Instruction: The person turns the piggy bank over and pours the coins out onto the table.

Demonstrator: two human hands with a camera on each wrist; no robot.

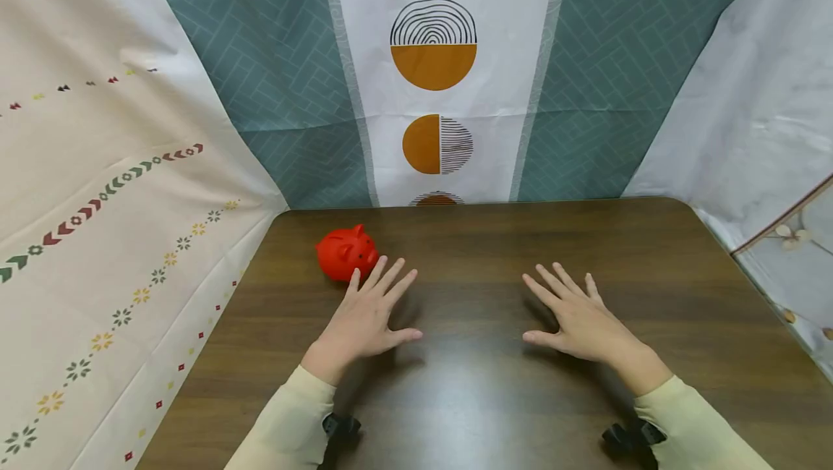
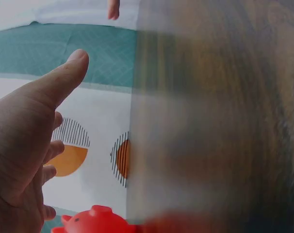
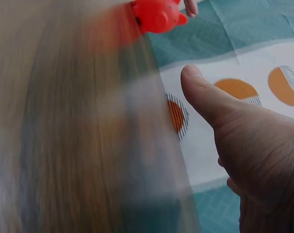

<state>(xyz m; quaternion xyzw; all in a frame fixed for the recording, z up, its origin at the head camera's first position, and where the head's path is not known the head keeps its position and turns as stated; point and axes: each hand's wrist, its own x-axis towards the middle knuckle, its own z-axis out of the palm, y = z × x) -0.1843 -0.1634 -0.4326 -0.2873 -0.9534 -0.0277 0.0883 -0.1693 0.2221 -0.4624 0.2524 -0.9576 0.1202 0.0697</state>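
Observation:
A red piggy bank (image 1: 343, 254) stands at the back left of the wooden table, its snout turned to the right. My left hand (image 1: 368, 314) is over the table just in front of it, fingers spread, with the fingertips overlapping the pig's snout in the head view. To the right, my right hand (image 1: 579, 318) hovers with fingers spread and thumb pointing inward. Neither hand holds anything. The left wrist view catches the pig at its bottom edge, below the left hand (image 2: 25, 141). In the right wrist view the pig appears at the top, beyond the right thumb (image 3: 205, 94).
The dark wooden table (image 1: 468, 383) has rounded back corners. Behind it hangs a teal and white cloth (image 1: 449, 101) with orange circles. A cream patterned cloth (image 1: 117, 238) lines the left side, and a white cloth (image 1: 748, 130) the right. Each wrist carries a small black camera (image 1: 341, 425).

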